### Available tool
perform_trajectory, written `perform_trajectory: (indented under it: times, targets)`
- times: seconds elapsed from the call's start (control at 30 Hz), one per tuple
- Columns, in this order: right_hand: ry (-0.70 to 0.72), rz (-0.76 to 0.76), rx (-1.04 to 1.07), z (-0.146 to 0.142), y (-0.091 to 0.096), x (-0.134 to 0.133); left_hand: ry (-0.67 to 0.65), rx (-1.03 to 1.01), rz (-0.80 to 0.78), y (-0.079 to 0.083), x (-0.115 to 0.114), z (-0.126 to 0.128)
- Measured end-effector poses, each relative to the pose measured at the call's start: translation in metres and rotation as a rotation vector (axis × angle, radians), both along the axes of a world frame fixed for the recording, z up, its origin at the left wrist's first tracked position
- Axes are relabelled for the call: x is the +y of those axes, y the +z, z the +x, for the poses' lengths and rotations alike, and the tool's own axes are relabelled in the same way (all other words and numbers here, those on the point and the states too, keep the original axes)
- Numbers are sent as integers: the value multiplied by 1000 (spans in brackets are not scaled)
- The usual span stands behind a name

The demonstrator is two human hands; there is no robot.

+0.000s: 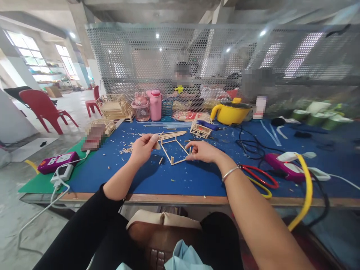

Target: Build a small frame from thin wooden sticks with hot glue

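Note:
My left hand (144,148) is raised a little above the blue mat (180,176), its fingers pinched on a thin wooden stick (161,139) that points right. My right hand (203,151) rests on the mat with its fingers closed on the right side of a flat wooden stick frame (176,150), shaped like a small house outline. A loose pile of sticks (171,134) lies just behind the frame. Wood chips (127,149) are scattered left of my left hand.
Red-and-yellow scissors (260,180) lie right of my wrist, near a purple tool (282,165) with cables. A purple power strip (57,162) sits at the left edge. Stick models (200,129), pink bottles (154,105) and a yellow pot (230,111) stand behind. People sit beyond the mesh screen (213,56).

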State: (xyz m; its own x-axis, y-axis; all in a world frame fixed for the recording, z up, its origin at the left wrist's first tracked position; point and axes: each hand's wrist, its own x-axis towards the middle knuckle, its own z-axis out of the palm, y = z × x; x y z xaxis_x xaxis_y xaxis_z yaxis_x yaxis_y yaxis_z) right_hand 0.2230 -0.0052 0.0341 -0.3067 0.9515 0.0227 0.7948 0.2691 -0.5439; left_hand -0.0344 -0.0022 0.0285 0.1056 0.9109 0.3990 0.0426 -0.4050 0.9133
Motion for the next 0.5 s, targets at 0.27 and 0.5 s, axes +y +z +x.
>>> perform_trajectory:
  times: [0.27, 0.5]
  targets:
    - [-65, 175, -42, -18, -4, -1, -345, -288, -253, 10, -6, -3]
    - [-87, 199, -82, -16, -7, 5, -865, -335, -556, 20, -22, -13]
